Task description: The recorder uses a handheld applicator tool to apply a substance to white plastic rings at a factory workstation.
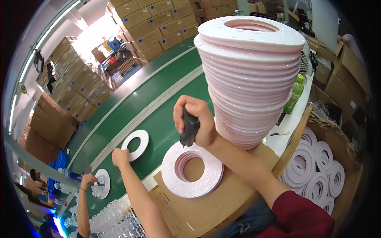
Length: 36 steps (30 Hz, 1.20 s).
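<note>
My left hand [120,157] reaches out over the green conveyor belt, its fingers closed at the near left edge of a flat white ring [144,146]. My right hand [201,121] is wrapped round a dark grey hand tool [189,127] with a thick grip; its lower end points down, and its kind is not clear. Below the tool, a short stack of white rings [172,174] rests on a brown cardboard box [174,214]. Just beyond my right hand rises a tall, leaning stack of the same rings [250,87].
A co-worker's hand [88,181] touches another white ring [104,191] with clear pieces on it, farther left on the belt [158,103]. Clear plastic parts [115,218] lie near it. At right stand a green bottle [294,95] and an open carton [297,139] of rings.
</note>
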Motion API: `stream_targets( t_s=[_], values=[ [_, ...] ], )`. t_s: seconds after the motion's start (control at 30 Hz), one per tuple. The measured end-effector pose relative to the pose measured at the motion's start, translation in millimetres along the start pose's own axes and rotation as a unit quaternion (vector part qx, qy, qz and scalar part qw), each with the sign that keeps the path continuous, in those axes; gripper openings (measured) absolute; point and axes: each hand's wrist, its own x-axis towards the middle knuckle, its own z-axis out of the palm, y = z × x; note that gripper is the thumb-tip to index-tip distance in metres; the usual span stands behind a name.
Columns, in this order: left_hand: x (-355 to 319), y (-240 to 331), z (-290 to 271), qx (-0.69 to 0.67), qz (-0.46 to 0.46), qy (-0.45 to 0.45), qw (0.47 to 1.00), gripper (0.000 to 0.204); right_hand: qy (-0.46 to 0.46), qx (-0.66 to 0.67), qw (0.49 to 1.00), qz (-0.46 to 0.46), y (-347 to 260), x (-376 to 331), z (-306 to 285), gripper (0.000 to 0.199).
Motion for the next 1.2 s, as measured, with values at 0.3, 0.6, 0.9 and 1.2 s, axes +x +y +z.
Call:
stream_targets(
  t_s=[0.3,0.6,0.9,1.2],
  values=[
    [-132,81,-90,-0.133,0.236,-0.304,0.913,0.068,0.026,-0.088,0.994,0.066,2,5,-22,0.033],
    [-194,77,-136,0.026,0.289,-0.209,0.934,0.066,0.01,-0.103,0.993,0.056,23,7,-10,0.033],
    [-202,89,-143,0.065,0.268,-0.2,0.94,0.055,-0.002,-0.114,0.991,0.063,24,7,-9,0.032],
    [-199,86,-131,0.049,0.289,-0.184,0.938,0.05,-0.008,-0.127,0.99,0.066,25,4,-13,0.031]
  ],
)
